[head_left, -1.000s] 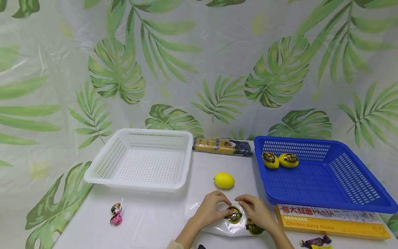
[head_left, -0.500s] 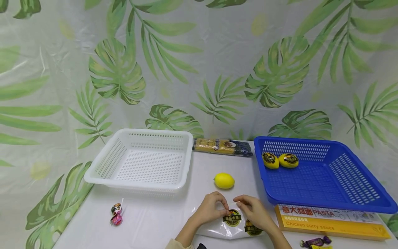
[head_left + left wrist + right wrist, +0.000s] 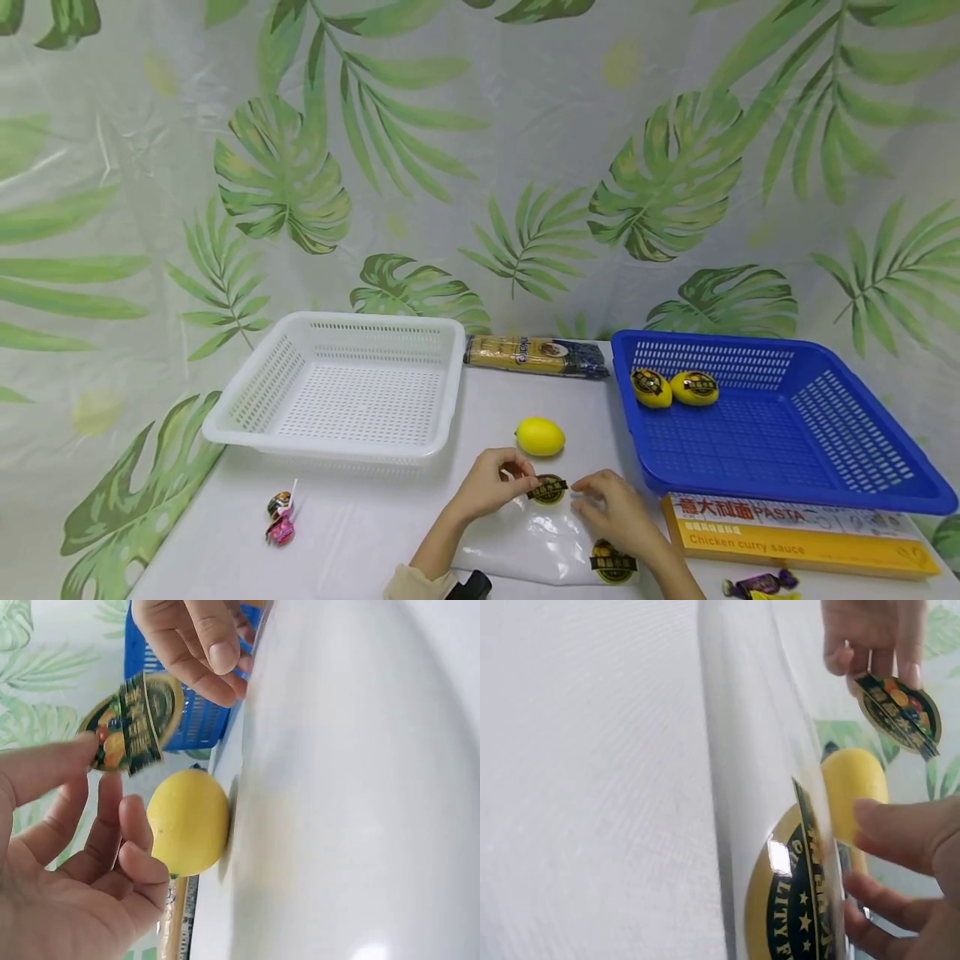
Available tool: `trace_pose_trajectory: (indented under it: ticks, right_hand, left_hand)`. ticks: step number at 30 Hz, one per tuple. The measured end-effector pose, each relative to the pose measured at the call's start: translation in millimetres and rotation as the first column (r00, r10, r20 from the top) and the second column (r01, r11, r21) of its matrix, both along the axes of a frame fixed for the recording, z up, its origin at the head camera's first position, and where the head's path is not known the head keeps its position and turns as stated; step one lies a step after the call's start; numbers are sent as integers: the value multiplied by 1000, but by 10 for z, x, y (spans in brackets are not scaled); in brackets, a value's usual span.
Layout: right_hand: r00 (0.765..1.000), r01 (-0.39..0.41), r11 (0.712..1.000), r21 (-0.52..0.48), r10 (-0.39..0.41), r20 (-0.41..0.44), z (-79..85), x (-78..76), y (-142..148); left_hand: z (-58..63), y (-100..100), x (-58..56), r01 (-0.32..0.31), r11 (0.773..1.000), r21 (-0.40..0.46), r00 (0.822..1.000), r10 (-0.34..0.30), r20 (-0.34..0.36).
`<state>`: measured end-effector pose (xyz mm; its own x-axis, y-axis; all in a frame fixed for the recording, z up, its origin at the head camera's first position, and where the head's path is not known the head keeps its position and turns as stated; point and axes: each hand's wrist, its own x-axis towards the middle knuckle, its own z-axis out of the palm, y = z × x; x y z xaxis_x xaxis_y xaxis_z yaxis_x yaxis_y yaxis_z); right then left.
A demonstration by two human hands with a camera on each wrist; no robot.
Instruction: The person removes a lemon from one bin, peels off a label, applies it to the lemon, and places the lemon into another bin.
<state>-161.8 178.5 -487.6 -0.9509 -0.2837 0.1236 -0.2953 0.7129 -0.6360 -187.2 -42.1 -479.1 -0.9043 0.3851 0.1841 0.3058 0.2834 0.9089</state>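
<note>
A round black-and-gold fruit sticker (image 3: pixel 549 489) is pinched by its edge between the thumb and fingers of my left hand (image 3: pixel 491 483). In the left wrist view the sticker (image 3: pixel 139 724) is raised clear of the glossy white sticker sheet (image 3: pixel 528 546). My right hand (image 3: pixel 615 510) hovers over the sheet's right side, thumb and fingers apart with nothing between them. Close below it, a second sticker (image 3: pixel 613 560) lies on the sheet, also seen large in the right wrist view. Just beyond the hands sits a plain yellow lemon (image 3: pixel 540 437).
A white basket (image 3: pixel 330 446) stands left, a blue basket (image 3: pixel 795 492) right with two stickered lemons (image 3: pixel 695 388). Behind the lemon lies a pasta packet (image 3: pixel 534 356). A pasta box (image 3: pixel 802 542) and wrapped candies (image 3: pixel 761 583) are right; a lollipop (image 3: pixel 281 517) is left.
The sticker has come up off the sheet with my left hand, which has moved up and slightly left. My right hand has spread away from it a little.
</note>
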Motion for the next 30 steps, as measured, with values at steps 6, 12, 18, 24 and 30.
trace_pose_trajectory:
  ticks: [6, 12, 18, 24, 30]
  right_hand:
    - [980, 137, 989, -59, -143, -135, -36, -155, -83]
    - [989, 92, 988, -123, -105, -108, -35, -379, -177]
    - [998, 44, 986, -160, -49, -29, -29, -571, -227]
    - [999, 29, 993, -115, -31, -11, -78, -694, -250]
    - [999, 39, 995, -87, -39, 10, -109, -780, -331]
  left_hand:
    - [30, -2, -102, -161, 982, 95, 987, 161, 5]
    - [52, 46, -138, -294, 944, 149, 955, 296, 7]
    - [56, 100, -208, -359, 919, 161, 928, 370, -43]
    - [64, 145, -279, -382, 911, 157, 917, 394, -57]
    - [112, 176, -336, -394, 906, 152, 913, 405, -44]
